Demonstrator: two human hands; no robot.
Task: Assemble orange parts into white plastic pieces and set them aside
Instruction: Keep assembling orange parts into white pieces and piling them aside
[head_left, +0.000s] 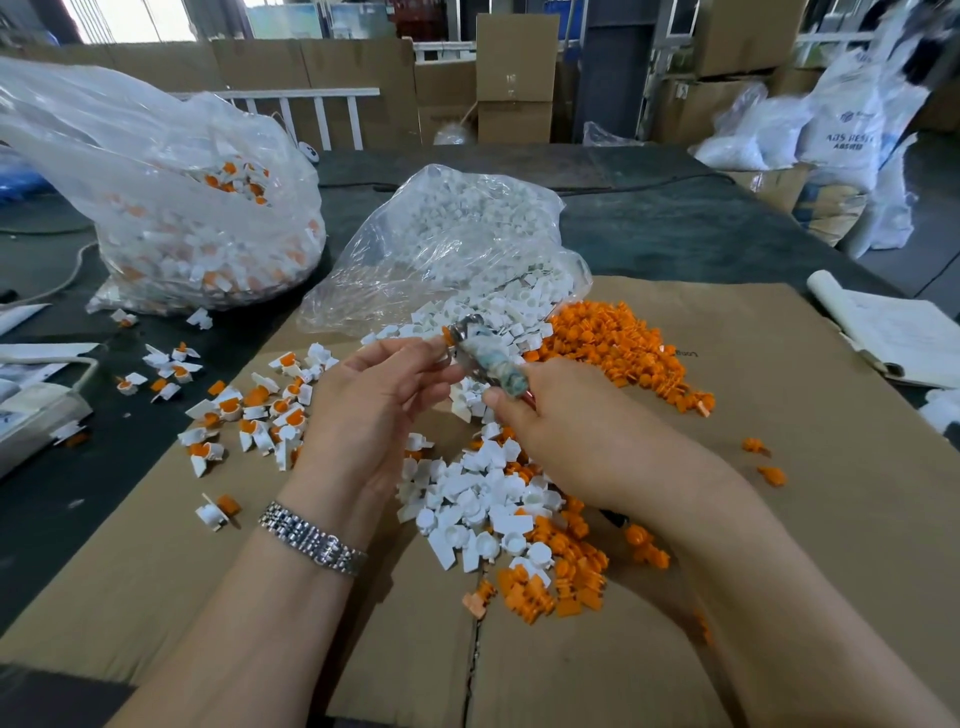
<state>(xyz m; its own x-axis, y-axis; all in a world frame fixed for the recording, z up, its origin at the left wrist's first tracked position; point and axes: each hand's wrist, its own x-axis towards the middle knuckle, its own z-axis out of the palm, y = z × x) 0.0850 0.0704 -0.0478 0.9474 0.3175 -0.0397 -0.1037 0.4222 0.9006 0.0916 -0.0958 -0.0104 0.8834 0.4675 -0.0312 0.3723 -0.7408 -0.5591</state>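
Note:
My right hand (545, 415) grips a short metal tool (483, 358) with a mottled handle, its tip pointing up and left. My left hand (374, 395) pinches a small part at that tip; a bit of orange (445, 332) shows there, the rest hidden by my fingers. Loose white pieces (478, 509) lie heaped below my hands on the cardboard (779, 519). Loose orange parts (613, 343) are piled to the right and also lower down (566, 582). Assembled white-and-orange pieces (249, 410) are scattered to the left.
An open clear bag of white pieces (457, 244) lies behind my hands. A larger clear bag of assembled pieces (197, 218) stands at back left. Papers (904, 332) lie at the right edge, a white object (36, 410) at the left. Boxes and sacks stand beyond the dark table.

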